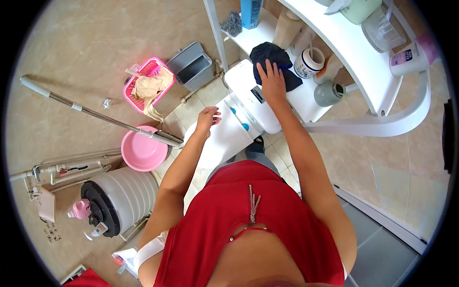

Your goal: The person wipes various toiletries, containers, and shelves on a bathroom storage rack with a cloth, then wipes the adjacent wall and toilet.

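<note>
Dark cloth (268,51) is contacted by the right hand (274,86), fingers apart, closure being required for lifting; the left hand (206,118) is held empty, fingers half-curled.

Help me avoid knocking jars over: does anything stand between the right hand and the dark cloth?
Nothing visible does: the right hand lies on the dark cloth. The white jar with blue markings stands beside the cloth, not between them.

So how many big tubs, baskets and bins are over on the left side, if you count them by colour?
Pink: 2, the basket and the basin
Grey: 1, the bin
Cloudy white: 1, the barrel with the black lid
Total: 4
</note>
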`<state>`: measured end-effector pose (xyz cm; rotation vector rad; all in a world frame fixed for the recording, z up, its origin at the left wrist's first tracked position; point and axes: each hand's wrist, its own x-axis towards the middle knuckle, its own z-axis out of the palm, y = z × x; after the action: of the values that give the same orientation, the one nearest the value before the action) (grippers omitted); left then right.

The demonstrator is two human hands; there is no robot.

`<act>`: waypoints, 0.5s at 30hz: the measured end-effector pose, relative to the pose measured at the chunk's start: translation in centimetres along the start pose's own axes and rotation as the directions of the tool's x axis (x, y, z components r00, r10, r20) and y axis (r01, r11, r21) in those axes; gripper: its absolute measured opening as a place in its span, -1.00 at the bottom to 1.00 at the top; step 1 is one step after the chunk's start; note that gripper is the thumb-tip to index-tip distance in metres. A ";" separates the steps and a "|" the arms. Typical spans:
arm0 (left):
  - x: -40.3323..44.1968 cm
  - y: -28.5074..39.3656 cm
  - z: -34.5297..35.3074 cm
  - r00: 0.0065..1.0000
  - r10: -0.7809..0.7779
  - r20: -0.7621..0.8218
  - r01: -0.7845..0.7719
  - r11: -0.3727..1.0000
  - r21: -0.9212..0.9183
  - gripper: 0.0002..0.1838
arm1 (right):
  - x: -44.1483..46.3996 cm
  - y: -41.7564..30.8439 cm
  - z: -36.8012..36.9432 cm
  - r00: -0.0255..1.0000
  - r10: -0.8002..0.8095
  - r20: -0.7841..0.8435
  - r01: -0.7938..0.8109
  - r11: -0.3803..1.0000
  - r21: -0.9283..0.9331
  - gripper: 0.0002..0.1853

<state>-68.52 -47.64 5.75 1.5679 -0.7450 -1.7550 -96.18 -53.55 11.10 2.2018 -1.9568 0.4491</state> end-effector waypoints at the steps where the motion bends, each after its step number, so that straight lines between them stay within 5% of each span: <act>1: 0.8 0.7 0.6 0.999 0.032 -0.008 -0.032 0.999 0.007 -0.78 | -1.0 0.2 -0.5 1.000 -0.012 0.017 0.012 1.000 0.010 -0.48; 11: 8.3 10.5 4.7 0.896 0.416 -0.158 -0.378 0.899 0.222 -0.83 | -5.0 0.2 -2.4 0.999 0.004 0.032 -0.002 0.999 -0.045 -0.48; 15: 11.1 14.7 8.6 0.898 0.395 -0.194 -0.362 0.914 0.185 -0.83 | -2.2 -0.5 0.3 0.999 -0.010 -0.032 0.008 0.998 -0.069 -0.52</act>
<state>-76.31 -65.59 11.42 1.5582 -1.0031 -1.2376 -95.92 -51.48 10.15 2.1472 -1.9155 0.4075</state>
